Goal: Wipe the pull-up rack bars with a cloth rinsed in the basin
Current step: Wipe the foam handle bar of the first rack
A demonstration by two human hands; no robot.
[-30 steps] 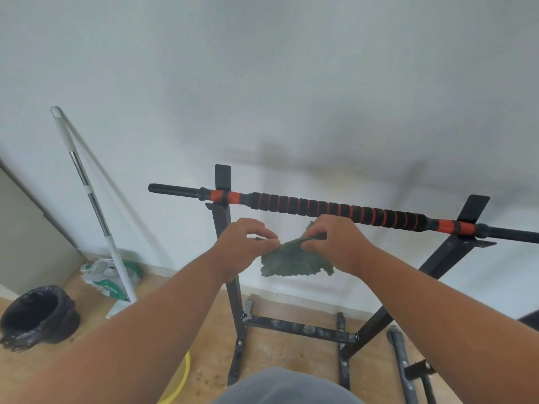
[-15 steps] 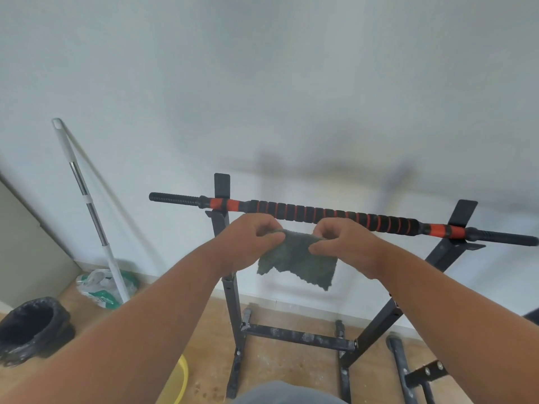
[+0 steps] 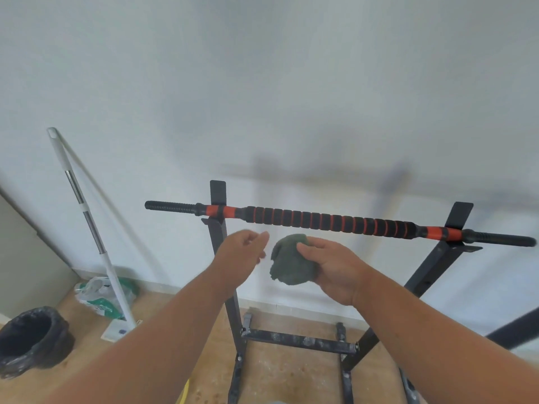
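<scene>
Cloth (image 3: pixel 291 265), dark green and bunched into a wad, sits in the right hand (image 3: pixel 335 271), whose thumb lies over its top while the other fingers curl round it from beneath. The wad hangs just below the foam-padded middle of the pull-up bar (image 3: pixel 329 222), near it but not touching. The left hand (image 3: pixel 242 255) is just beside the cloth, apart from it, holding nothing; its fingers are loosely extended and blurred, so I cannot tell how far they are spread. The black and orange bar lies across two black uprights (image 3: pixel 224 258) of the rack, whose scuffed base crossbar (image 3: pixel 300 341) rests on the wooden floor. A sliver of yellow basin rim (image 3: pixel 184 393) shows at the bottom edge between the forearms. To the left a mop (image 3: pixel 87 220) leans against the white wall, with a crumpled plastic bag (image 3: pixel 100 297) at its foot and a black-lined waste bin (image 3: pixel 30 341) nearer the corner.
</scene>
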